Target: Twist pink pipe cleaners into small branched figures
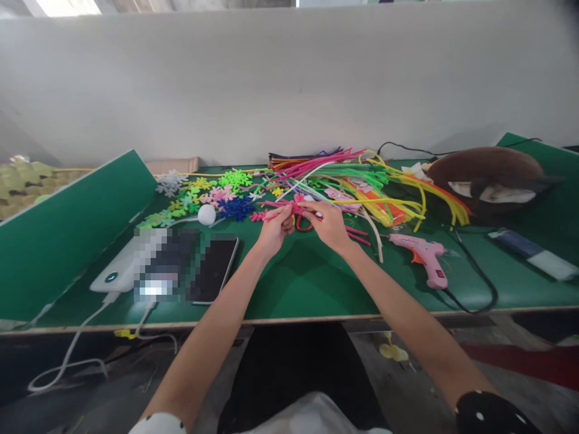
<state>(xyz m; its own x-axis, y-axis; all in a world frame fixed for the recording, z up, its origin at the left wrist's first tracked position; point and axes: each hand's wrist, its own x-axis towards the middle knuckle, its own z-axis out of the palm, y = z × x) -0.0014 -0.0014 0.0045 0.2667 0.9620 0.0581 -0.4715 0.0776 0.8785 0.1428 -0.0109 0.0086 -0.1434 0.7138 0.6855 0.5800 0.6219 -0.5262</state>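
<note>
Pinching a pink pipe cleaner (289,208) between both hands over the green table (307,283). The left hand (275,229) is gripping its near end with thumb and fingertips closed on it; the right hand (328,223) is holding the other part of the same piece, fingers curled around it, knuckles facing up. The piece is sitting just above the table surface, near the middle, in front of the main heap. A red loop of pipe cleaner (304,226) is showing just below and between the two hands; whether either hand is touching it cannot be told.

Behind the hands a loose bundle of pipe cleaners (362,178) in pink, green, yellow and orange is fanning out toward the right. To the left of the hands, felt snowflake shapes (212,196) in green, pink, blue and grey are lying scattered, with a small white ball (207,214) just in front of them. A pink hot glue gun (425,253) is lying to the right of the right hand, well apart from it, its black cord (479,283) curving to the table edge. A dark phone (216,268) is lying flat to the left of the left forearm, beside a white power bank (120,271). A brown, rounded plush-like object (488,175) is resting at the far right, with a blue-and-white object (529,253) in front of it.
</note>
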